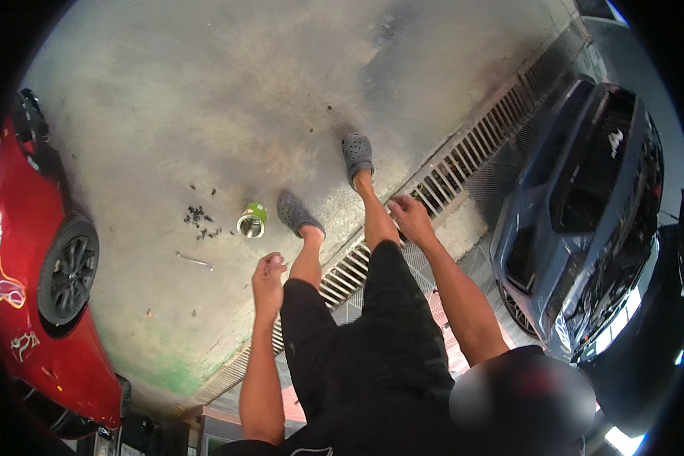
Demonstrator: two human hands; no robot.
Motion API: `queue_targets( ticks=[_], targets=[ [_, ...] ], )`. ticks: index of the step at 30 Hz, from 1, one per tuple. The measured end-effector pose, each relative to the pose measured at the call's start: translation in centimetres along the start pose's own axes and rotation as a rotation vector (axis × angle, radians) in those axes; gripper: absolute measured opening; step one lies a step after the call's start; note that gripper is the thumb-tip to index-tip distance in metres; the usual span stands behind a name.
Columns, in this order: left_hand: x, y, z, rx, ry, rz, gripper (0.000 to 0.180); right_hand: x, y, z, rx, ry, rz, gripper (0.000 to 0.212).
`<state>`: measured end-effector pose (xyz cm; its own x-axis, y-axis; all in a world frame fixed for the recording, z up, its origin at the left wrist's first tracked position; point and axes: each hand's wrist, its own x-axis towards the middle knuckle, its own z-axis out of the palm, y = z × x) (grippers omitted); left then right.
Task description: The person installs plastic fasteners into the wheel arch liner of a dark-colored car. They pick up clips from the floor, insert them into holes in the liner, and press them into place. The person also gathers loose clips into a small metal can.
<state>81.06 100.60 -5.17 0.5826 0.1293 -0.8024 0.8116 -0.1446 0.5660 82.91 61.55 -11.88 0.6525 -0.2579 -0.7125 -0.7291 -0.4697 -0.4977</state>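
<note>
My left hand (pixel 267 280) hangs in front of my left thigh, fingers curled in toward the thumb. A pale spot shows at its fingertips; I cannot make out whether anything is held there. Beside my right knee is my right hand (pixel 411 218), its fingers loosely bent, the thumb apart and nothing visible in it. An open metal can (pixel 252 221) with a green label stands on the concrete, just left of my left grey clog (pixel 299 213). Further left lie a wrench (pixel 195 261) and a scatter of small dark bits (pixel 197 216).
A red car (pixel 68 365) is at the left, its wheel (pixel 68 267) facing the floor area. A slotted drain grate (pixel 463 163) runs diagonally beneath my legs. To the right stands a blue-grey car body part (pixel 543 178). A blurred rounded shape (pixel 520 399) covers the lower right.
</note>
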Motion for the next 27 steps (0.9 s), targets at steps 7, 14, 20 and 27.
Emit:
queue_targets(
  ticks=[7,14,20,27],
  targets=[
    [14.3,-5.1,13.3,0.396,-0.128,-0.071,0.040,29.8,1.2,13.7,-0.071,0.059,-0.087,0.047],
    [17.3,-5.1,18.5,0.135,-0.164,0.014,0.039,45.3,-1.5,23.3,-0.158,-0.071,-0.130,0.062],
    [17.1,-4.9,17.5,-0.034,-0.105,0.003,0.041,49.6,3.8,25.1,-0.482,-0.062,-0.310,0.031],
    [15.5,-9.9,16.6,-0.289,0.103,-0.057,0.045,39.9,0.1,36.1,-0.342,-0.414,-0.275,0.032]
  ],
)
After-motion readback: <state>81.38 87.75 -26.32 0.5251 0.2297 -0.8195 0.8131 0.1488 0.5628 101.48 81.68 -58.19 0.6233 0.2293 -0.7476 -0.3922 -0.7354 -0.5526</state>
